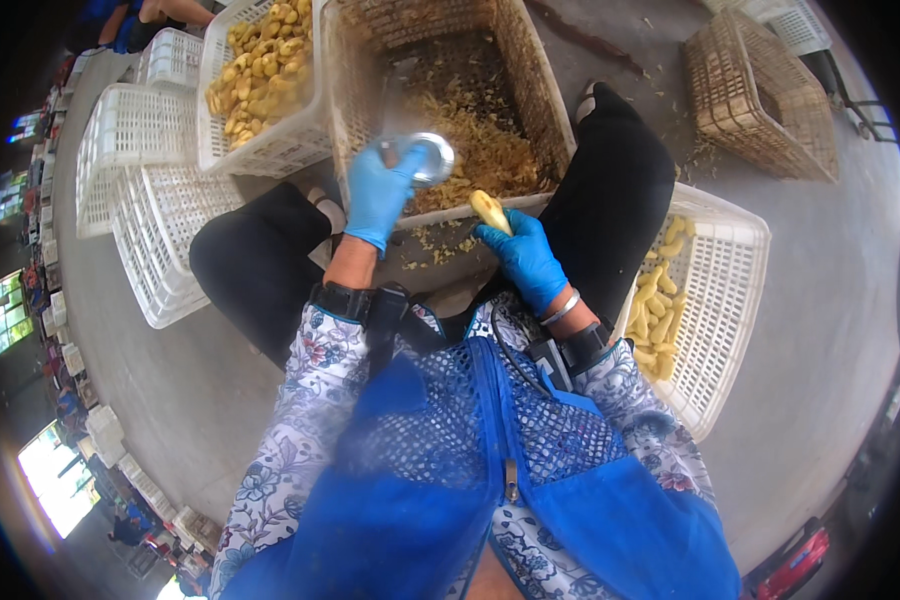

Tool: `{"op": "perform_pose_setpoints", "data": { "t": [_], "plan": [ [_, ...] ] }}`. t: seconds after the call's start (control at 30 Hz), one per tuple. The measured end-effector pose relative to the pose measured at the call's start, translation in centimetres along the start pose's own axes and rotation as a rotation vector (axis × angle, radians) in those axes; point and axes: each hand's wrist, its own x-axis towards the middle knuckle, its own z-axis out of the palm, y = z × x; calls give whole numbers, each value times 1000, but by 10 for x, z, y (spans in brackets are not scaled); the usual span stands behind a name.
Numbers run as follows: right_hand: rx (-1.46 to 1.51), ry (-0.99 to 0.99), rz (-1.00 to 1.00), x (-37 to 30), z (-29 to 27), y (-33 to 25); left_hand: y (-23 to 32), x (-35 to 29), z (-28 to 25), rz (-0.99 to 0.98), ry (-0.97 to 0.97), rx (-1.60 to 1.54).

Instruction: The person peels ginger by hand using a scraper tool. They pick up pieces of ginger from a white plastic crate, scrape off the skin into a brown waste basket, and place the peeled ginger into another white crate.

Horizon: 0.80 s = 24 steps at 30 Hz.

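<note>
My left hand (381, 192), in a blue glove, is closed on a round, shiny metal tool (431, 160); its exact kind is blurred. My right hand (526, 258), gloved too, grips a pale yellow, elongated peeled piece of produce (490, 212), whose tip points up and left. Both hands are above the near rim of a dirty plastic crate (542, 75) between my knees. Brownish-yellow peelings (480, 150) lie inside it. The metal tool and the peeled piece are apart.
A white crate of yellow-brown produce (265, 75) stands at the far left, near stacked white crates (160, 240). By my right leg, another white crate (735, 270) holds peeled yellow pieces (658, 310). A stained crate (760, 95) sits far right. Peel scraps litter the floor.
</note>
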Motion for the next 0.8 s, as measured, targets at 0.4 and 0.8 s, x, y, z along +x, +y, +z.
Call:
{"op": "perform_pose_setpoints", "data": {
  "t": [0.4, 0.8],
  "plan": [
    [-134, 3, -16, 5, 2, 8, 5, -3, 16, 139, -58, 269],
    [-218, -32, -15, 7, 0, 8, 6, -18, 27, -55, -269, 32]
  ]
}}
